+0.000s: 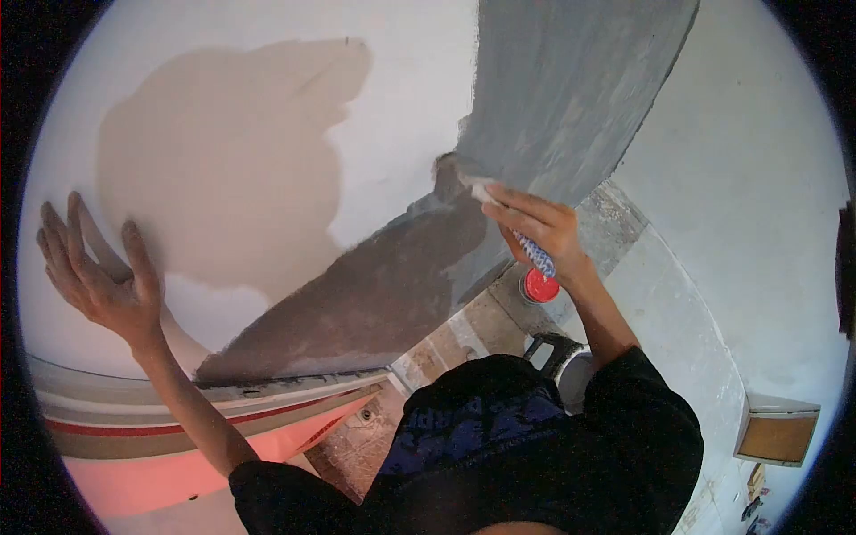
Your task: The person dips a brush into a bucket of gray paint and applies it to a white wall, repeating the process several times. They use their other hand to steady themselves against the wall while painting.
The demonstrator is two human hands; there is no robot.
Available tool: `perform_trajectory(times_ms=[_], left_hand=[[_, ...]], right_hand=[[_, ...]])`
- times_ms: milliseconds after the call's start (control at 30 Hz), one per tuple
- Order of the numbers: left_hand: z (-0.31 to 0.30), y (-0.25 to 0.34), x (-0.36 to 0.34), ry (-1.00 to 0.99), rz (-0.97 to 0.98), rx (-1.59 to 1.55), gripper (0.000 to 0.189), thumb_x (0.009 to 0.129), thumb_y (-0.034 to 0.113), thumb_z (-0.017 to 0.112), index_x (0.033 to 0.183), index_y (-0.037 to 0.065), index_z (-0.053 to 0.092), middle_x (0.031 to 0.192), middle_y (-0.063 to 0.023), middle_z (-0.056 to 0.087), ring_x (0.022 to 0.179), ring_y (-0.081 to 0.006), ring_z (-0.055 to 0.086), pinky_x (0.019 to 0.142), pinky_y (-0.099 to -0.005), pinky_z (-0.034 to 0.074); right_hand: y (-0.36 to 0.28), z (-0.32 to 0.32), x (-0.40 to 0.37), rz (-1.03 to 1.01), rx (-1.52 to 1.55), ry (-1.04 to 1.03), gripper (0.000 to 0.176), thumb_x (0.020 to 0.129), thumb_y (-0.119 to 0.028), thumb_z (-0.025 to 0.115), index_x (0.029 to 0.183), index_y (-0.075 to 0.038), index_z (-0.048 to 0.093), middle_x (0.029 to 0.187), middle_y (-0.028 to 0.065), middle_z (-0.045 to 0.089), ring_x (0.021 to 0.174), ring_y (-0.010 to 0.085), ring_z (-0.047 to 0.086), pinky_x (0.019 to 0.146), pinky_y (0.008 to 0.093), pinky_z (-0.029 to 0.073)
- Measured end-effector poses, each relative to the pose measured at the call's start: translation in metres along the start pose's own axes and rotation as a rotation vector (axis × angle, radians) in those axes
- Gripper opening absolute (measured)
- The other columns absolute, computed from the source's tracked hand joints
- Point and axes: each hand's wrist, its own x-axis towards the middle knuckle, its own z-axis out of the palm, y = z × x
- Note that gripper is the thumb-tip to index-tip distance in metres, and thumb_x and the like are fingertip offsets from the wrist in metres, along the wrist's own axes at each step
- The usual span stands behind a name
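My right hand [542, 223] grips a paintbrush with a blue-and-white patterned handle [535, 255]. The brush head lies against the wall, right at the boundary between grey coating and white surface. Around it, the grey coating [571, 80] forms a band rising to the upper right, and a darker, wet-looking stretch [366, 285] runs down to the lower left. My left hand [107, 290], fingers spread, is at the white wall [401, 89] on the left and holds nothing. Its fingers and thumb are close beside the large beige patch [223, 160].
Below my right hand, a red-topped can [540, 285] stands on the tiled floor [446, 352]. Near my body is a round pale container [576, 379], partly hidden by my shirt. A pink panel [187, 473] lies at lower left, and a box-like frame [777, 435] sits far right.
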Motion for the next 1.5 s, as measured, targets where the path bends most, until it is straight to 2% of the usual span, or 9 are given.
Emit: perform_trajectory(times_ms=[167,367,567,767,867,1067,1167,1367,1500], left_hand=[[0.0,-0.002,-0.001,-0.014,0.007,0.026,0.054,0.084,0.028,0.072,0.134,0.012,0.057,0.14,-0.011,0.054,0.135,-0.0337,0.043,0.112,-0.0521,0.031],[-0.001,-0.01,-0.008,-0.063,0.013,0.063,0.052,0.085,0.025,0.072,0.132,0.01,0.057,0.138,-0.0113,0.056,0.134,-0.0341,0.044,0.112,-0.0507,0.033],[0.0,-0.006,-0.006,-0.021,0.009,0.042,0.052,0.085,0.026,0.072,0.132,0.011,0.057,0.139,-0.0109,0.056,0.134,-0.0331,0.044,0.112,-0.0504,0.034],[-0.001,-0.004,-0.003,-0.031,0.006,0.058,0.054,0.085,0.028,0.072,0.133,0.009,0.057,0.142,-0.0115,0.052,0.134,-0.0333,0.043,0.112,-0.0497,0.034],[0.001,-0.005,-0.003,-0.015,0.023,0.037,0.055,0.084,0.027,0.072,0.133,0.008,0.057,0.142,-0.0119,0.053,0.135,-0.0335,0.043,0.112,-0.0492,0.034],[-0.001,-0.003,-0.004,-0.045,0.009,0.071,0.054,0.084,0.025,0.072,0.133,0.009,0.056,0.143,-0.0122,0.051,0.136,-0.0337,0.042,0.113,-0.0496,0.032],[-0.001,0.0,0.002,-0.035,0.018,0.047,0.055,0.084,0.027,0.072,0.134,0.01,0.055,0.143,-0.0116,0.052,0.136,-0.0333,0.041,0.114,-0.05,0.03],[0.0,0.001,-0.001,-0.038,0.014,0.079,0.055,0.085,0.026,0.071,0.134,0.011,0.054,0.142,-0.0117,0.052,0.137,-0.0338,0.04,0.114,-0.0505,0.03],[0.001,0.0,-0.001,-0.031,0.023,0.055,0.053,0.086,0.025,0.071,0.134,0.011,0.054,0.142,-0.0113,0.052,0.137,-0.0326,0.04,0.115,-0.0496,0.03]], right_hand=[[0.013,0.014,0.001,-0.036,-0.03,-0.093,0.037,0.078,-0.005,0.071,0.114,-0.012,0.067,0.121,0.0105,0.067,0.103,0.0267,0.069,0.08,0.0354,0.06],[0.011,-0.016,0.041,-0.016,-0.028,0.154,0.037,0.071,0.005,0.073,0.105,-0.011,0.072,0.114,0.0112,0.07,0.094,0.0244,0.072,0.076,0.032,0.059],[0.022,-0.009,0.009,0.022,0.061,-0.254,0.032,0.074,0.002,0.074,0.103,-0.01,0.072,0.112,0.0105,0.071,0.094,0.0253,0.071,0.078,0.0337,0.059],[0.052,-0.032,0.052,-0.127,0.066,-0.096,0.039,0.076,-0.003,0.071,0.113,-0.014,0.069,0.12,0.0106,0.068,0.098,0.0301,0.069,0.081,0.0369,0.057],[0.042,-0.058,0.06,-0.066,0.003,-0.029,0.04,0.074,-0.001,0.072,0.113,-0.013,0.07,0.119,0.0104,0.068,0.098,0.0301,0.069,0.08,0.0368,0.057],[0.043,-0.022,0.014,0.039,0.294,-0.325,0.041,0.074,0.002,0.07,0.114,-0.011,0.069,0.116,0.0099,0.069,0.099,0.0298,0.069,0.085,0.038,0.055],[0.07,-0.005,0.014,0.068,0.245,-0.404,0.039,0.075,-0.001,0.07,0.114,-0.009,0.068,0.114,0.0109,0.07,0.1,0.0297,0.069,0.088,0.0382,0.054],[0.083,-0.069,0.083,-0.182,0.123,-0.18,0.025,0.08,-0.002,0.07,0.103,-0.011,0.073,0.109,0.0087,0.073,0.091,0.0254,0.072,0.075,0.0327,0.058],[0.064,-0.085,0.08,-0.133,0.083,-0.125,0.025,0.08,-0.002,0.069,0.104,-0.01,0.072,0.107,0.0097,0.073,0.092,0.0263,0.072,0.075,0.0335,0.058]])
